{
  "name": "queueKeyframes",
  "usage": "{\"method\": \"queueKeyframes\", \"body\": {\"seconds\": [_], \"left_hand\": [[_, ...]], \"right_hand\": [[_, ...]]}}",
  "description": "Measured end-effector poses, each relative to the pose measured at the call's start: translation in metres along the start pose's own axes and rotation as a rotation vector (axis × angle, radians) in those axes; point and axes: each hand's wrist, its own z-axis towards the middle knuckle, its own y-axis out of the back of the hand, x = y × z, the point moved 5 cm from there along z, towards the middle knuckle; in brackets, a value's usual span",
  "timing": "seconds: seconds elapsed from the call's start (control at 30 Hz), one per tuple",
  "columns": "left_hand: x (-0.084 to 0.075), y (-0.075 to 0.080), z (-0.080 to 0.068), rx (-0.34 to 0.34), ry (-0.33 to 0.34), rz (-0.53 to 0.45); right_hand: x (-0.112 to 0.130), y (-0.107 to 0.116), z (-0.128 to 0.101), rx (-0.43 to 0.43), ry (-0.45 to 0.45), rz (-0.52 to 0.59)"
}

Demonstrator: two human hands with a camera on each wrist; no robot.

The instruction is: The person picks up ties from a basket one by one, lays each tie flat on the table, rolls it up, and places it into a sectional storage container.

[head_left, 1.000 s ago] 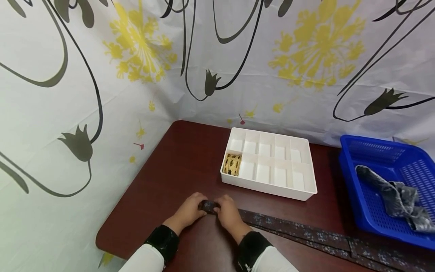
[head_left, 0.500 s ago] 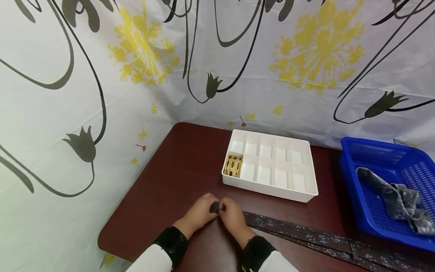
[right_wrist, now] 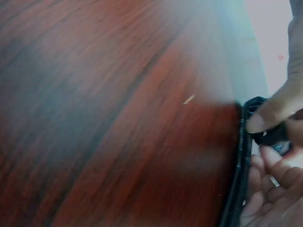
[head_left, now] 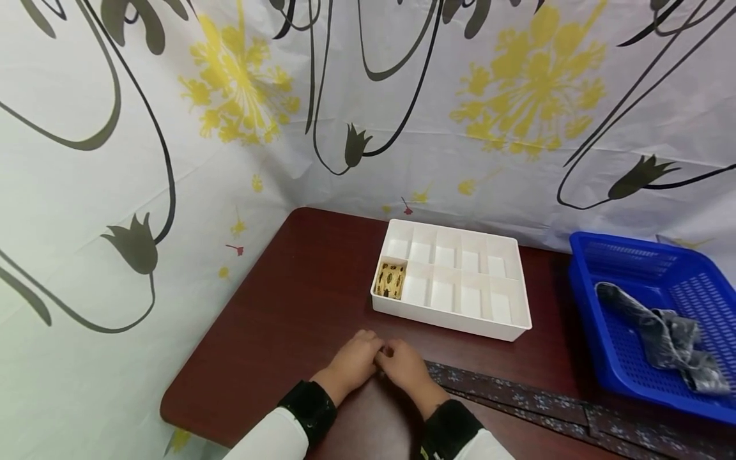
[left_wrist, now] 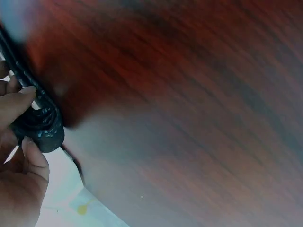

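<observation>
Head view: a dark patterned necktie [head_left: 517,391] lies along the near edge of a dark red-brown wooden table [head_left: 299,287], and its left end is rolled into a small tight coil [left_wrist: 40,125]. Both hands meet over that coil near the table's front edge. The left hand [head_left: 355,359] pinches the roll between thumb and fingertips, and the right hand [head_left: 405,369] curls its fingers round it from the other side, so each grip is closed on the tie. The unrolled length runs off to the right across the table.

Behind the hands, well apart, sits a white divided tray [head_left: 454,319] with two rows of compartments. Its near-left compartment holds a rolled yellow tie with dark spots [head_left: 391,281]. At the right edge of the table stands a blue plastic basket [head_left: 632,255] with a crumpled grey patterned tie [head_left: 661,335] inside.

Black cuffs [head_left: 307,406] over white sleeves [head_left: 270,441] cover the wrists. A white curtain [head_left: 172,160] printed with yellow blossoms and black stems hangs behind and to the left of the table.
</observation>
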Motion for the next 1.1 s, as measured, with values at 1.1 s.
{"method": "queueKeyframes", "body": {"seconds": [1.1], "left_hand": [[-0.007, 0.011, -0.002, 0.056, -0.001, 0.161]], "right_hand": [[0.013, -0.002, 0.000, -0.014, 0.206, -0.373]]}}
